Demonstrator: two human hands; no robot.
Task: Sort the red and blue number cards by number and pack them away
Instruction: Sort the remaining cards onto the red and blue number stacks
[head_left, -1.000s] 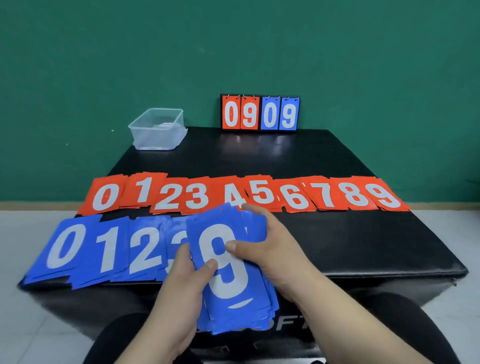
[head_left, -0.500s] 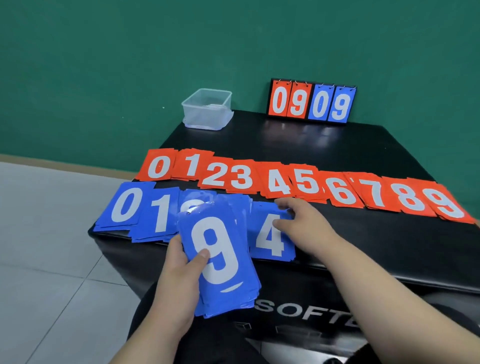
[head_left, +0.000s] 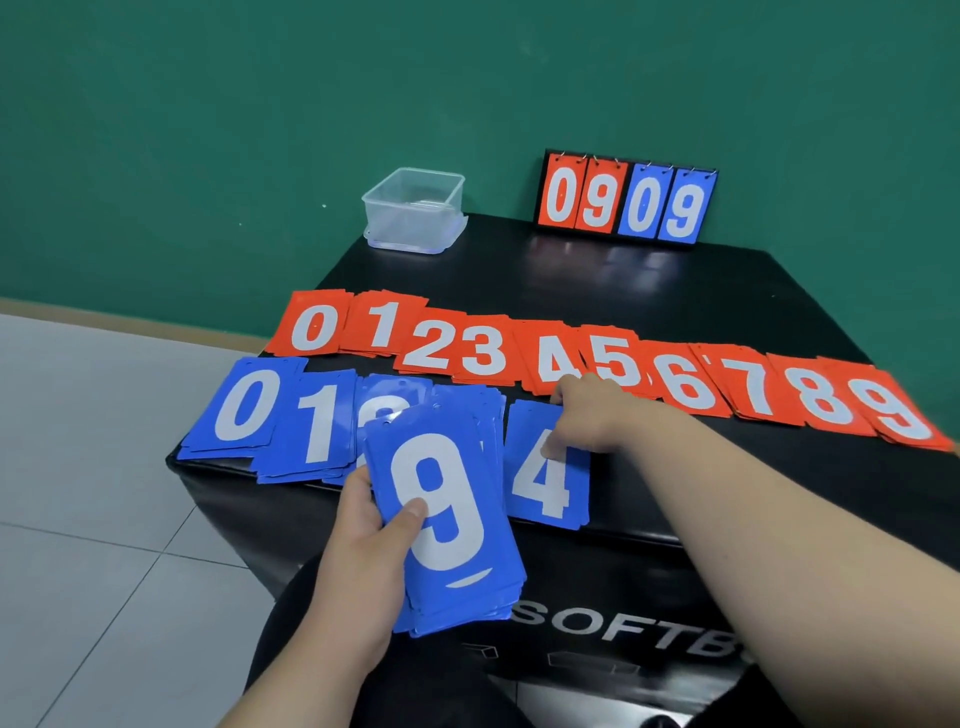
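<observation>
The person sits at a black padded box (head_left: 597, 280) with the red cards (head_left: 571, 358) already laid out along it in a row of piles from 0 to 9. In front of that row the blue piles are only started: a blue 0 pile (head_left: 244, 410), a blue 1 pile (head_left: 319, 426), a third pile mostly hidden, and a blue 4 card (head_left: 545, 483) set near the front edge.

The left hand (head_left: 363, 545) is closed around a thick blue stack (head_left: 452, 514), thumb pressed on the face of the top card, a 9. That stack hangs out past the box's front edge, over the lap. The right hand (head_left: 587, 421) lies on the upper part of the blue 4, fingers flat and pressing it down, gripping nothing that I can see.

The risks look plain to me. The stack is fanned and held by 1 hand only, so a loose thumb could let cards slide to the floor. The blue 4 and the blue 1 pile sit right at the front edge and a brush from a forearm could tip them off. The held stack hides whatever lies beside the 4, so the next card could land on the wrong pile. The clear tub (head_left: 415, 208) and the flip scoreboard (head_left: 626, 202) stand at the far edge, well apart from both hands.
</observation>
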